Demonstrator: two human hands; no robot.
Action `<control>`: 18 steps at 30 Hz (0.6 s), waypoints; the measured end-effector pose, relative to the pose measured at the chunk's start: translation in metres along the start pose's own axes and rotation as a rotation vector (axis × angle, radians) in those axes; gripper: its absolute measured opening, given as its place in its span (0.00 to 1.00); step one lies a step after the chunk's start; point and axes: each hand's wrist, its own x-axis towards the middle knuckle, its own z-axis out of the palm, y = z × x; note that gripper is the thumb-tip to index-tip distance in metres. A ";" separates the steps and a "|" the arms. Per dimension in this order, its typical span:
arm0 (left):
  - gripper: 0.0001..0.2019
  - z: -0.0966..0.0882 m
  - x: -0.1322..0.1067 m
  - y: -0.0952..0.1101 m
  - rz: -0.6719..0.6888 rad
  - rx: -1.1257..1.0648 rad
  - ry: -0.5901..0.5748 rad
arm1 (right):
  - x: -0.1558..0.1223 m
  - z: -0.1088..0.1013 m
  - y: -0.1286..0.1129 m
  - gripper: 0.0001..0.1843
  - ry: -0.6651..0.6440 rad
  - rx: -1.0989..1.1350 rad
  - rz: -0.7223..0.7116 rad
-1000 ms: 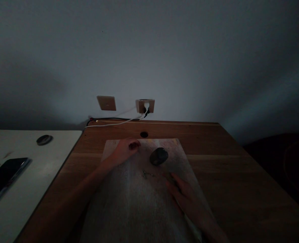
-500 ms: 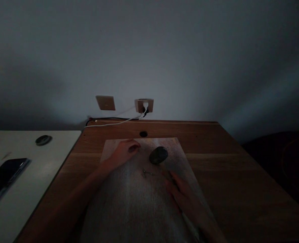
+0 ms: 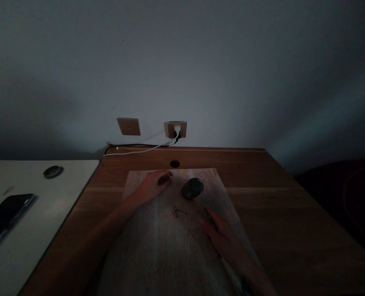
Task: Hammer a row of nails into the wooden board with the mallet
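At the far part of a greyish board point(image 3: 157, 246), my left hand point(image 3: 151, 187) rests with its fingers curled round a dark patch; I cannot make out what they hold. A dark, rounded thing like a computer mouse point(image 3: 192, 188) lies on the board between my hands. Just in front of it are a few small, thin metal pieces point(image 3: 177, 211), perhaps screws. My right hand point(image 3: 227, 240), at the board's right side, is closed round a thin dark tool whose kind the dim light hides.
A white table point(image 3: 55, 201) stands to the left, bearing a phone point(image 3: 8, 218) and a dark round disc point(image 3: 53, 172). Behind the wooden desk point(image 3: 271, 205) is a wall with a socket point(image 3: 176, 130) and plugged-in cables point(image 3: 139, 151). A round hole point(image 3: 174, 163) pierces the desk.
My left fingers have shifted slightly, and a tiny bright piece now shows on the board beside them. My right hand has barely moved.
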 end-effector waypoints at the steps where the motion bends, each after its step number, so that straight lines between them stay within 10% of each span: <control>1: 0.09 0.000 0.000 -0.001 0.001 0.009 0.001 | 0.001 0.001 -0.003 0.27 -0.007 0.001 -0.008; 9: 0.07 0.001 0.001 -0.006 0.028 -0.002 -0.017 | 0.026 0.008 -0.044 0.18 -0.039 -0.032 -0.112; 18: 0.26 0.004 0.000 -0.011 -0.030 -0.073 0.010 | 0.043 0.021 -0.058 0.16 -0.049 -0.133 -0.142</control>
